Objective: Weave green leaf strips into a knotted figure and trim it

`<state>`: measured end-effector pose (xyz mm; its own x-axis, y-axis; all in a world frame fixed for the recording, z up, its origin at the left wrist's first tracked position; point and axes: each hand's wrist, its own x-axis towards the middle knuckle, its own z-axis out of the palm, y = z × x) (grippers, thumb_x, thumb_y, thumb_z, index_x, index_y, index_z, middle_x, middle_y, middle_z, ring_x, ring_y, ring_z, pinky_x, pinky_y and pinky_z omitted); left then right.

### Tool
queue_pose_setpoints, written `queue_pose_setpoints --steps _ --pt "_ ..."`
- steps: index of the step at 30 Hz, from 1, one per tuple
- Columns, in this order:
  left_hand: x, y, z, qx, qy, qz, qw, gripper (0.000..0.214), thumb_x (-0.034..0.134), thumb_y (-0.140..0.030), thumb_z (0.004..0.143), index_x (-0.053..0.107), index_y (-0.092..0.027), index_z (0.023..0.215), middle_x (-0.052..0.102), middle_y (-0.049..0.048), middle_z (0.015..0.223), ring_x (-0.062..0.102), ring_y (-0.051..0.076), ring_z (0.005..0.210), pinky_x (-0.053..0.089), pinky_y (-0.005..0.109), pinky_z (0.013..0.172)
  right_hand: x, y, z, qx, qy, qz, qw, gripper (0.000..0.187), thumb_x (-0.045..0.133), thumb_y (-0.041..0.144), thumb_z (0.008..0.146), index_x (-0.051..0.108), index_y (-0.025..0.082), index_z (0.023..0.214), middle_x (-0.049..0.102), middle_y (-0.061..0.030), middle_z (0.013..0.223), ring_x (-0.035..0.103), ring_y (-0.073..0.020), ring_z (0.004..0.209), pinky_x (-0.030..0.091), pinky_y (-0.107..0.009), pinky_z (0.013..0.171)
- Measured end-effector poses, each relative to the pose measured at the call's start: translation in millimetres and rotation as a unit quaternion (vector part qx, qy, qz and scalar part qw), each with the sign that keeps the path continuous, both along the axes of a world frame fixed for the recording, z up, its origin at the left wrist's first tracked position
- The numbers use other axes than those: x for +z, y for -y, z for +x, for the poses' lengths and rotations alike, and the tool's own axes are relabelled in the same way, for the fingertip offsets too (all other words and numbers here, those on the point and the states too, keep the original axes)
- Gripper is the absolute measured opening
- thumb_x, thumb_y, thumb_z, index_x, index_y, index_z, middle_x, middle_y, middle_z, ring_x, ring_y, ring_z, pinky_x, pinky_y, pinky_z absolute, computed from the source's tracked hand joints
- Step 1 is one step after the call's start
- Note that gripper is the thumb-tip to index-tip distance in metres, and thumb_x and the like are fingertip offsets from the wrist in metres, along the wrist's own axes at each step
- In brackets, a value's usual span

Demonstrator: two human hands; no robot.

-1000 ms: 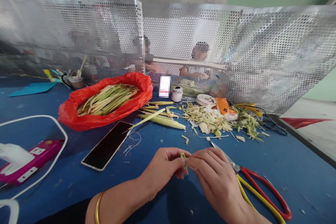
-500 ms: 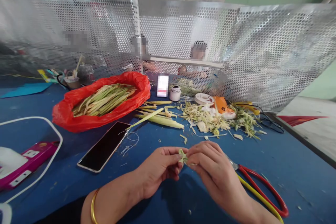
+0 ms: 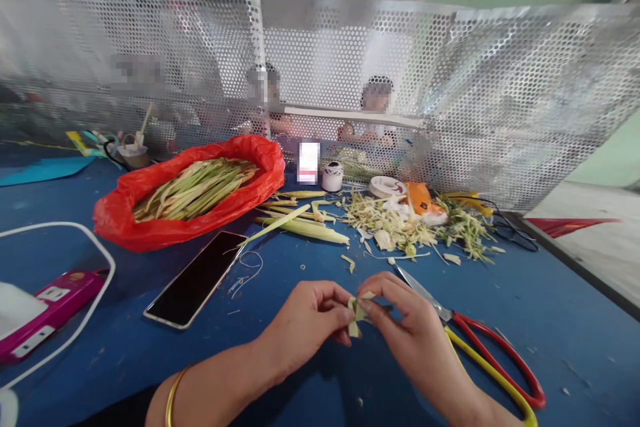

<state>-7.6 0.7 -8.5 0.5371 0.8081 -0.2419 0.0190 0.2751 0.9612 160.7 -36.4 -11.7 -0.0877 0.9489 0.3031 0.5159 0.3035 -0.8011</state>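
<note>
Left hand [image 3: 310, 317] and right hand [image 3: 403, 323] are pinched shut on a small leaf strip [image 3: 355, 311] at lower centre. It is judged partly folded; many leaves [image 3: 195, 187] are left in the red bag [image 3: 165, 232], centre left.

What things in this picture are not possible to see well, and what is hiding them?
Head view only.
Leaf strip: the left hand and right hand pinch it, covering most of it; its shape is unclear.
Scissors: the right wrist covers part of the yellow handle, and the bottom edge cuts its loop.
People behind the perforated screen: blurred, their work hidden.
Pink device: cut by the left edge.
</note>
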Motion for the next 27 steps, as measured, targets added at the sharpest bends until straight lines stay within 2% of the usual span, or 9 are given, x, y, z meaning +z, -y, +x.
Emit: queue_pose_setpoints --steps 5,10,13,18,22,24,27 --pt "0.9 1 0 0.017 -0.006 0.014 1.000 0.021 0.067 -0.030 0.074 0.070 -0.012 0.085 0.067 0.0036 0.069 0.060 0.013 0.062 0.048 0.029 0.067 -0.4 -2 -3 -0.051 -0.046 -0.091 0.993 0.019 0.053 0.028 0.086 0.057 0.020 0.069 0.059 0.0009 0.067 0.053 -0.0142 0.064 0.041 -0.023 0.060" --pt "-1.6 3 3 0.042 -0.033 -0.017 0.998 0.026 0.065 -0.032 0.076 0.072 -0.013 0.092 0.072 0.0063 0.077 0.063 0.013 0.064 0.047 0.026 0.066 -6.6 -1 -9 -0.053 -0.142 -0.146 0.978 0.022 0.055 0.035 0.084 0.056 0.019 0.069 0.052 0.0033 0.061 0.047 -0.0126 0.058 0.040 -0.023 0.055" --pt "-2.8 5 5 0.069 -0.028 -0.027 0.997 0.027 0.072 -0.032 0.070 0.072 -0.012 0.087 0.071 0.0060 0.074 0.061 0.013 0.063 0.047 0.025 0.064 -10.9 -3 -13 -0.050 -0.204 -0.167 0.963 0.022 0.060 0.038 0.080 0.056 0.019 0.069 0.052 0.0038 0.058 0.048 -0.0121 0.055 0.041 -0.023 0.055" --pt "-2.0 3 4 0.133 -0.007 -0.032 0.991 0.022 0.073 -0.030 0.067 0.064 -0.014 0.080 0.065 0.0001 0.063 0.058 0.011 0.057 0.048 0.025 0.062 -11.6 -7 -12 -0.072 -0.254 -0.196 0.944 0.028 0.067 0.042 0.073 0.058 0.018 0.085 0.059 0.0032 0.059 0.056 -0.0139 0.055 0.045 -0.025 0.056" --pt "-0.6 -1 2 0.178 -0.005 -0.047 0.983 0.021 0.071 -0.026 0.067 0.058 -0.016 0.081 0.065 -0.0005 0.063 0.059 0.011 0.056 0.047 0.024 0.061 -6.3 -5 -6 -0.081 -0.182 -0.155 0.968 0.022 0.065 0.040 0.076 0.061 0.019 0.082 0.058 0.0028 0.062 0.055 -0.0146 0.059 0.043 -0.025 0.057" --pt "-1.1 -2 2 0.173 -0.002 -0.054 0.983 0.022 0.072 -0.026 0.067 0.056 -0.017 0.080 0.065 -0.0007 0.062 0.059 0.011 0.056 0.048 0.024 0.062 -3.4 -2 -5 -0.071 -0.143 -0.118 0.980 0.018 0.062 0.038 0.080 0.064 0.019 0.080 0.061 0.0013 0.067 0.055 -0.0147 0.063 0.044 -0.026 0.059" --pt "-2.0 -1 3 0.154 0.007 -0.063 0.986 0.022 0.073 -0.026 0.066 0.056 -0.017 0.077 0.063 -0.0017 0.061 0.058 0.011 0.057 0.048 0.025 0.062 -0.1 0 -4 -0.046 -0.135 -0.092 0.986 0.015 0.062 0.034 0.081 0.068 0.020 0.084 0.066 -0.0005 0.072 0.057 -0.0159 0.068 0.046 -0.027 0.064"
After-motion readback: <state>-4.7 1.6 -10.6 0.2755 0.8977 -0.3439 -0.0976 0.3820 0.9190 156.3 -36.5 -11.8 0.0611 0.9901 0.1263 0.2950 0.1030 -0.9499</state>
